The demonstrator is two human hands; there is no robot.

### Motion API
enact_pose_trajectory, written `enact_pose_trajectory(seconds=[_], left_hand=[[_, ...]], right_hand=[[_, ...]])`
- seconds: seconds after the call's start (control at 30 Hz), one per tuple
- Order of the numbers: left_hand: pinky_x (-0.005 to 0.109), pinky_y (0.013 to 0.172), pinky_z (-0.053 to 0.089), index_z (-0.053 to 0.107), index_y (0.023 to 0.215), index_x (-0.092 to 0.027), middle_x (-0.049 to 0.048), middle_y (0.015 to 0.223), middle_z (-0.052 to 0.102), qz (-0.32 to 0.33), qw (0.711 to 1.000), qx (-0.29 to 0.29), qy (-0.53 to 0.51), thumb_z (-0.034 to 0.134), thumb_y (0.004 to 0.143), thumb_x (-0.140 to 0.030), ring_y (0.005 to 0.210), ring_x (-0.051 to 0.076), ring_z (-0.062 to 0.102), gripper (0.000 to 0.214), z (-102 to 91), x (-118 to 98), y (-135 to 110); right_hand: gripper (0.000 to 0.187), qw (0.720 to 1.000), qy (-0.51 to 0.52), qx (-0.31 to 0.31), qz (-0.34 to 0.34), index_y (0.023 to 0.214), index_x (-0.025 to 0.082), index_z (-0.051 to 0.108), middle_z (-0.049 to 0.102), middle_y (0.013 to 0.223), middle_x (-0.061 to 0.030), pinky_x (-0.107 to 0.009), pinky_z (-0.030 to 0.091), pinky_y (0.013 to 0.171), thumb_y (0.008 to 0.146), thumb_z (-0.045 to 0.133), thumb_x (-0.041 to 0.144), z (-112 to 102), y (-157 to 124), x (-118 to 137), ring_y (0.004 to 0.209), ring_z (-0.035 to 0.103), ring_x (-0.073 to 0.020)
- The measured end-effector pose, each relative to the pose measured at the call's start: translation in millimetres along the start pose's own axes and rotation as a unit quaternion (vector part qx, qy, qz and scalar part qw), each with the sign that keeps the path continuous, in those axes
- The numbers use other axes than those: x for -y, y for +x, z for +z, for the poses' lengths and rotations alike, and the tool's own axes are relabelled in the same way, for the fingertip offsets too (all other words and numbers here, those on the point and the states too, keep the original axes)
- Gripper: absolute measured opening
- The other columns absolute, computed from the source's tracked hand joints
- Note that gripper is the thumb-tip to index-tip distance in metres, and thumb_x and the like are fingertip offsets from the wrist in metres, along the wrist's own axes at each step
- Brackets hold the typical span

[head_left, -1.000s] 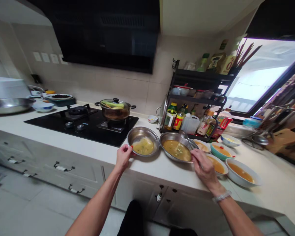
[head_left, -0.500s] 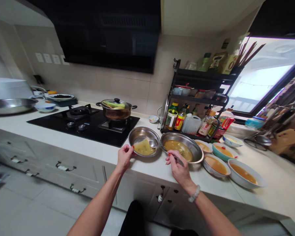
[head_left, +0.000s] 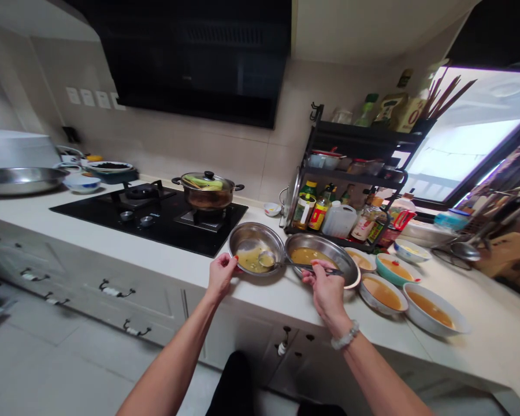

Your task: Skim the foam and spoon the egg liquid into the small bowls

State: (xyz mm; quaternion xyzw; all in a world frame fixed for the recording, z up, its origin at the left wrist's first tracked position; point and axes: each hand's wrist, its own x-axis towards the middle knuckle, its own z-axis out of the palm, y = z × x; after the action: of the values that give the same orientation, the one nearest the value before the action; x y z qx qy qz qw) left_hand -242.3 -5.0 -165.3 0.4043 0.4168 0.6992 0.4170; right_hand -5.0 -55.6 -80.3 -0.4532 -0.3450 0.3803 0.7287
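Observation:
My left hand [head_left: 222, 276] pinches the near-left rim of a steel bowl [head_left: 246, 234], which holds a shallow pool of yellowish soup with bits in it. In my right hand [head_left: 328, 290] is the dark handle of a ladle [head_left: 266, 259]. Its round cup lies in the soup of that same bowl, with some liquid in it. The handle crosses over a second, wider steel bowl [head_left: 350, 267] standing close on the right, also holding yellowish soup with pale pieces. My right hand hides part of this bowl's near side.
Right of the steel bowls stand several bowls of orange-brown liquid, among them a white bowl [head_left: 455, 323] and a green bowl [head_left: 383, 268]. A black rack [head_left: 351, 173] with bottles is behind. A lidded pot [head_left: 208, 196] sits on the black stove [head_left: 156, 231] at left.
The ladle's handle has swung to nearly level, and its cup now sits lower in the left bowl's soup. My right hand has shifted slightly right; my left hand stays on the rim.

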Motion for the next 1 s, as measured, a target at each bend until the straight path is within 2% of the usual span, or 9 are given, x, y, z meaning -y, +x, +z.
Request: enact_pose_trajectory(seconds=[0.37,0.57,0.87,0.93,1.0], left_hand=[[0.021,0.05,0.043,0.047,0.057,-0.02,-0.0063,0.046,0.054,0.0,1.0,0.006,-0.001,0.067,0.071,-0.034,0.046,0.012,0.058,0.029,0.6,-2,-1],[0.022,0.051,0.044,0.047,0.057,-0.02,-0.0056,0.046,0.056,0.0,1.0,0.007,0.002,0.067,0.071,-0.035,0.046,0.012,0.058,0.029,-0.2,-1,0],[0.022,0.049,0.044,0.047,0.056,-0.02,-0.0054,0.046,0.055,-0.006,1.0,0.005,-0.005,0.068,0.069,-0.035,0.045,0.012,0.057,0.03,1.9,-5,-3],[0.022,0.049,0.044,0.047,0.056,-0.02,-0.0049,0.046,0.056,-0.01,1.0,0.004,-0.002,0.068,0.069,-0.035,0.045,0.012,0.057,0.029,2.0,-6,-3],[0.021,0.049,0.043,0.047,0.056,-0.02,-0.0047,0.046,0.056,-0.008,1.0,0.001,0.007,0.068,0.07,-0.034,0.045,0.012,0.058,0.028,2.0,-7,-3]], right_hand=[[0.029,1.0,0.018,-0.01,0.01,0.077,0.016,0.057,0.061,0.062,0.0025,-0.022,0.047,0.039,0.056,0.072,0.029,-2,6,5,0.046,0.059,-0.0128],[0.028,0.999,0.031,0.001,0.005,0.076,0.016,0.058,0.063,0.059,0.0018,-0.023,0.049,0.042,0.055,0.074,0.027,-9,12,17,0.046,0.06,-0.0129],[0.022,0.996,0.021,-0.063,-0.064,0.069,0.016,0.059,0.062,0.058,0.0014,-0.023,0.047,0.042,0.054,0.072,0.025,-46,47,45,0.046,0.059,-0.0128],[0.023,0.992,-0.009,-0.086,-0.095,0.071,0.016,0.058,0.062,0.059,0.0009,-0.024,0.047,0.042,0.056,0.072,0.027,-57,52,45,0.047,0.059,-0.0135],[0.023,0.984,-0.08,-0.087,-0.131,0.075,0.016,0.059,0.062,0.059,0.0005,-0.026,0.047,0.042,0.061,0.07,0.032,-68,52,44,0.045,0.058,-0.0141]])
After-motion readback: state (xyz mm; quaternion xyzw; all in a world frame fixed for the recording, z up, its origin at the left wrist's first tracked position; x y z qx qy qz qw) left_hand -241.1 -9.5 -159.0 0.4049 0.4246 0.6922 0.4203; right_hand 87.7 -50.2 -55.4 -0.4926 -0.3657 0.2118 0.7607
